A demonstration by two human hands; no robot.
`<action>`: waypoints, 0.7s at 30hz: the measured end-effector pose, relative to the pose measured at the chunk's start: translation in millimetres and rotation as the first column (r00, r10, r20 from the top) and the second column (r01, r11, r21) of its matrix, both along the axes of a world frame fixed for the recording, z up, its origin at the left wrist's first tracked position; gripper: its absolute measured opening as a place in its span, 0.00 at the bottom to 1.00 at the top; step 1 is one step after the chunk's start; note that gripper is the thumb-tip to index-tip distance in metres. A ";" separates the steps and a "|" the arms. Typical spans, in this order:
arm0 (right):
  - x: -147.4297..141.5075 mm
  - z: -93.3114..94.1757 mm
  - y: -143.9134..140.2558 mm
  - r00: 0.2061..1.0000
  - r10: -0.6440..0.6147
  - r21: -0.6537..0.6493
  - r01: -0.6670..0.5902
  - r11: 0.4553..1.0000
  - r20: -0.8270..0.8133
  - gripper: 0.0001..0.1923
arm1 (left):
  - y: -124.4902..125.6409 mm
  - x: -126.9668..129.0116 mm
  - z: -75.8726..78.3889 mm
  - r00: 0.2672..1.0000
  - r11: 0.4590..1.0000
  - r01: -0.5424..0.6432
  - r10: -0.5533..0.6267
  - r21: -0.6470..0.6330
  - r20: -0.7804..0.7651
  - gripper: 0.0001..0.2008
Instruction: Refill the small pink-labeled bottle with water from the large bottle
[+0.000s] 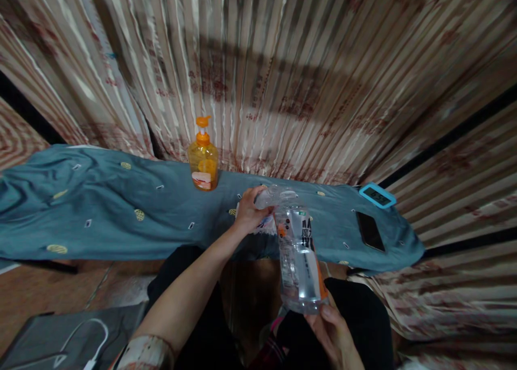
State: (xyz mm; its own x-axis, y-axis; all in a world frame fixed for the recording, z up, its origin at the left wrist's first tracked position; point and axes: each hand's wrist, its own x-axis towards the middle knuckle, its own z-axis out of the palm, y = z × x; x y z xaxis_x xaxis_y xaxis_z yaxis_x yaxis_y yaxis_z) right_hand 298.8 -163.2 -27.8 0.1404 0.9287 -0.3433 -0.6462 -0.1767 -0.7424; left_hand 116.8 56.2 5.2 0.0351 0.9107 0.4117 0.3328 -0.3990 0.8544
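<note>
A large clear plastic bottle (pixel 299 259) with a silver and orange label tilts over my lap at the table's front edge. My right hand (pixel 329 327) grips its base from below, thumb against the side. My left hand (pixel 251 211) is closed around a small clear plastic container (pixel 276 196), which lies sideways over the top of the large bottle. Its far end overlaps the bottle's mouth, so I cannot tell whether the two touch. Something pale and printed (pixel 264 225) shows partly behind my left hand on the cloth.
An orange pump bottle (pixel 203 162) stands at the back of the cloth-covered table (pixel 109 214). To the right lie a blue-framed digital clock (pixel 377 195) and a black phone (pixel 370 231). Patterned curtains (pixel 262 79) hang behind. At lower left, a white cable (pixel 100 332) rests on a grey surface.
</note>
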 end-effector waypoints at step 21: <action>39.1 -0.2 11.0 0.998 -0.017 0.006 0.017 1.000 0.063 0.20 | -3.2 -1.2 2.8 1.000 0.999 0.000 0.001 0.052 -0.008 0.23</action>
